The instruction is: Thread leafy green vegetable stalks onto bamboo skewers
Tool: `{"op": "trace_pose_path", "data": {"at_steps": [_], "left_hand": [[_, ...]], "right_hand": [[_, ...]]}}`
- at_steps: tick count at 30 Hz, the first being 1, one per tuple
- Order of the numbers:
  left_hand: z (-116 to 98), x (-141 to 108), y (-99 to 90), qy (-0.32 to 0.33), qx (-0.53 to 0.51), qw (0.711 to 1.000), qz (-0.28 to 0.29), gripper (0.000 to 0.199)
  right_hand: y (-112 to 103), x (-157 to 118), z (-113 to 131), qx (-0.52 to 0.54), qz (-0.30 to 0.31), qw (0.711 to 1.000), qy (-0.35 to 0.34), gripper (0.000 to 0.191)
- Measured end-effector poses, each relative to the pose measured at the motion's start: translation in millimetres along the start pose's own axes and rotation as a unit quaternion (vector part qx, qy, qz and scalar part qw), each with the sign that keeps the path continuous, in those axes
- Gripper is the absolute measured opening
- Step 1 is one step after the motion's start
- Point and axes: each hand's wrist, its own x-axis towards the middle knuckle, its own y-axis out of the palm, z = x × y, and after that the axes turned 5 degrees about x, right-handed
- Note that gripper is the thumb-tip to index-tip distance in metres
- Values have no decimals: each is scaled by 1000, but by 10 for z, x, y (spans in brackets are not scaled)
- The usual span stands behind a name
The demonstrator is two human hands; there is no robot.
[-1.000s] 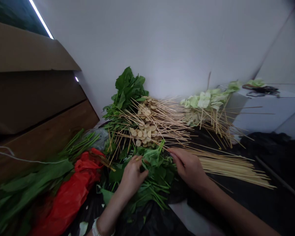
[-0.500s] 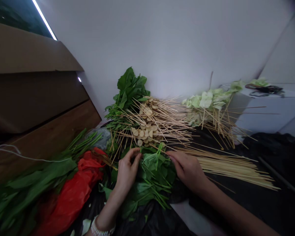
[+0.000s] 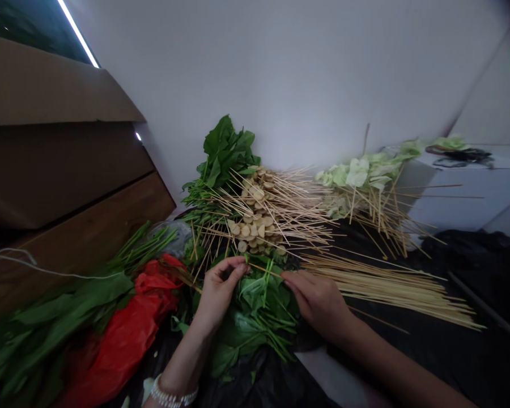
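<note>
My left hand [image 3: 221, 283] pinches a green stem at the left end of a thin wooden skewer [image 3: 261, 267]. The skewer's other side is held by my right hand [image 3: 318, 297], its fingers closed round it. Leafy greens [image 3: 255, 292] hang from the skewer between both hands, over more leaves and cut stems [image 3: 263, 334] on black plastic. Just behind lie skewers threaded with pale round slices [image 3: 255, 229]. To the right of my right hand is a loose bundle of bare skewers [image 3: 391, 289].
Skewered pale green leaves [image 3: 357, 173] lie at the back right. Dark leafy greens [image 3: 225, 150] stand against the white wall. A red plastic bag [image 3: 127, 334] and long greens [image 3: 72, 306] are at the left, near a cardboard box [image 3: 59, 170].
My right hand has moved a little left and down, closer to my left hand, and the greens on the skewer have shifted left with it.
</note>
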Motion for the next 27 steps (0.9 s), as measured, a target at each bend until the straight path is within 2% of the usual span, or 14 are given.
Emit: {"op": "trace_pose_path", "data": {"at_steps": [8, 15, 27], "left_hand": [[-66, -18, 17, 38, 56, 998, 11, 24], [-14, -8, 3, 21, 33, 999, 18, 27], [28, 1, -5, 32, 46, 998, 32, 27]], "right_hand": [[6, -1, -11, 13, 14, 1000, 7, 31], [4, -9, -9, 11, 19, 1000, 5, 31], [12, -21, -1, 22, 17, 1000, 9, 30]]}}
